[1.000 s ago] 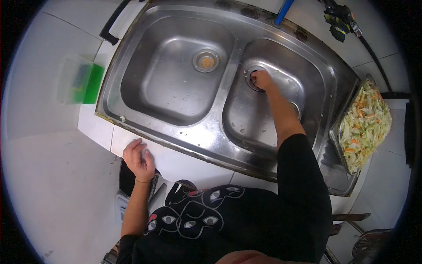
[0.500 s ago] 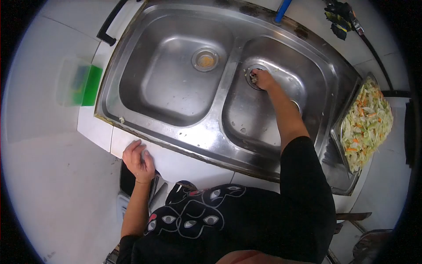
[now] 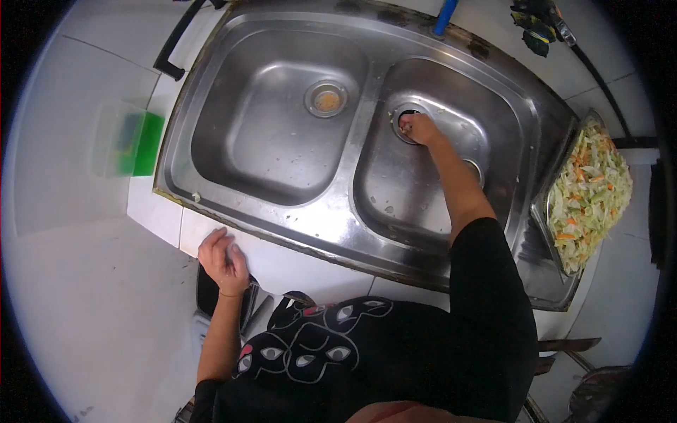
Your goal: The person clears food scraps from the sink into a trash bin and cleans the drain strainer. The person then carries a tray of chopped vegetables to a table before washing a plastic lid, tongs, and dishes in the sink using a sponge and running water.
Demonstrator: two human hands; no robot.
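My right hand [image 3: 419,129] reaches into the right sink basin [image 3: 437,77], its fingers closed at the drain [image 3: 398,134]. Small pale bits show at the fingertips, but what they pinch is too small to make out. The drain opening looks dark beside them. A few pale scraps lie around its rim. Past my forearm, a round metal rim [image 3: 474,169] shows in the same basin, partly hidden. My left hand [image 3: 224,264] rests on the white tiled counter edge [image 3: 303,264], fingers loosely curled and apart, holding nothing.
The left basin [image 3: 261,141] has its own drain with orange-brown residue [image 3: 327,103]. A metal tray of shredded cabbage and carrot [image 3: 591,194] stands at the right. Left of the sink is a green-and-clear container [image 3: 144,144]. A blue pipe [image 3: 444,17] rises behind.
My right fingers have shifted slightly at the drain, where greyish bits showed before and a dark opening shows now. My left hand stays on the counter edge. The view has moved slightly.
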